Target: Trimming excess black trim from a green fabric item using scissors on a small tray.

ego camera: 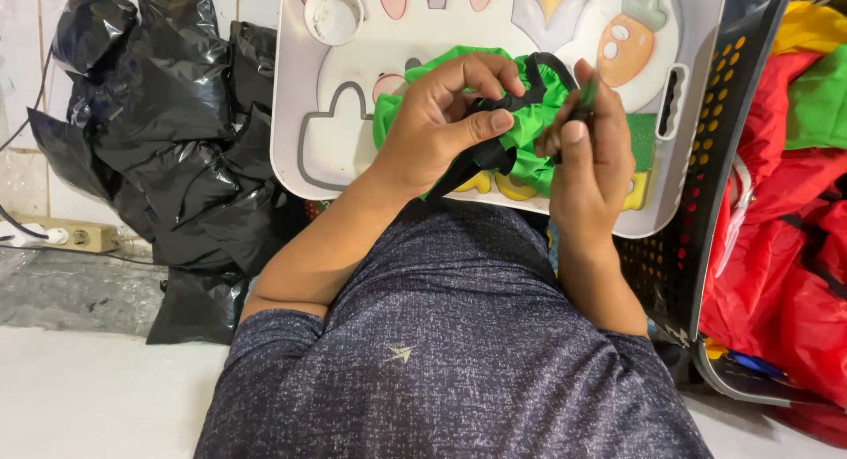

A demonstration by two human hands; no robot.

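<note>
Black plastic bags (168, 150) lie left – a dark basket (706, 159) of red fabric (794, 274) stands right, power strip (62, 237) by the wall.

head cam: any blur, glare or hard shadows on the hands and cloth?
Head view: even, soft light, no hard shadows; left hand, right hand and green cloth fairly sharp; mild sheen on the white tray and black bags; red fabric saturated.
</note>
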